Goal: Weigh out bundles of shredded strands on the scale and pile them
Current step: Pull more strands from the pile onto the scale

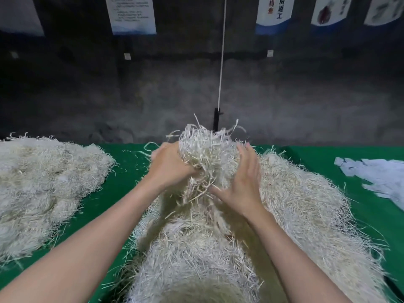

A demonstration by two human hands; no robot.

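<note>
Green cloth (129, 171) covers the table under a dim, dark room. Nearest the camera, a broad heap of pale shredded strands (196, 263) fills the middle of the cloth and runs off toward the right. Two bare forearms reach out over it from the lower corners.

Above the far part of that heap, the left hand (168, 169) grips a loose bundle of strands (207, 149), with the fingers curled into its left side. The bundle is held up off the heap, and ragged ends hang from its underside down toward the strands below. The right hand (242, 189) lies against the bundle's right side with the fingers straight and spread and the thumb stretched out below; it clasps nothing.

To the left, well apart from the heap, sits a second pile of strands (43, 182), flatter and wider. At the right edge lies a scatter of white paper slips (382, 176).

Behind the table stands a rough dark wall (306, 95). A white cord (222, 62) runs straight down it to a short black post (216, 119) just behind the bundle. Printed posters (131, 14) hang along the top; their text is too blurred to read.
</note>
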